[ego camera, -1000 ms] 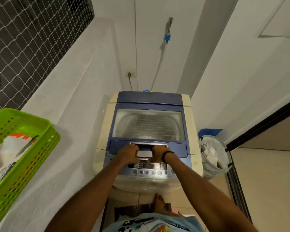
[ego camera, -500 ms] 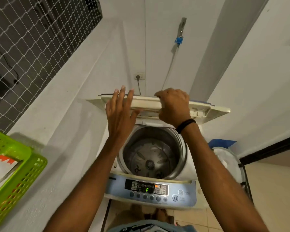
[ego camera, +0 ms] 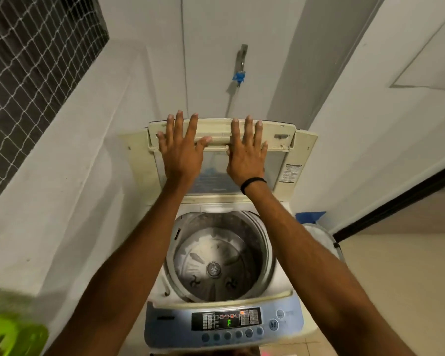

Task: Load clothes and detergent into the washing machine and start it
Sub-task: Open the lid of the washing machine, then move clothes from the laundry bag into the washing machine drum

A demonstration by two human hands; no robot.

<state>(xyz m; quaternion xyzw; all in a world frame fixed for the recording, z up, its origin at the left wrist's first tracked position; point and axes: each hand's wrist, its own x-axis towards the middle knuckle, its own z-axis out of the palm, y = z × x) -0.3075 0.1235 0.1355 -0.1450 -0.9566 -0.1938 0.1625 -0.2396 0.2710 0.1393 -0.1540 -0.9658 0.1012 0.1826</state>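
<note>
Washing machine (ego camera: 224,253) stands against the back wall, between the white ledge (ego camera: 62,176) on our left and a laundry bag (ego camera: 321,237) on our right. Its folding lid (ego camera: 221,152) is raised and tilted back toward the wall, which exposes the drum (ego camera: 220,255). We see no clothes inside: only the bare metal floor and the central agitator hub (ego camera: 213,269).

We hold the lid with both hands. Our left hand (ego camera: 183,152) lies flat and spread on the folded panel, fingers extended upward and gripping nothing. Our right hand (ego camera: 246,155) is likewise flat and spread, palm pressed to the panel, with a black wristband (ego camera: 252,183) below it. We judge that the flat palms serve to push the lid back to its resting angle, so that it stays up unaided and the opening is free for loading.

The control panel (ego camera: 224,322) at the front edge is lit, and its display shows a green character. A tap (ego camera: 240,65) with a blue fitting is fixed to the wall above the machine. A green basket (ego camera: 13,335) appears blurred at lower left.

In our judgement the task is at its first step: opening. Clothes, detergent and start are not yet done.
</note>
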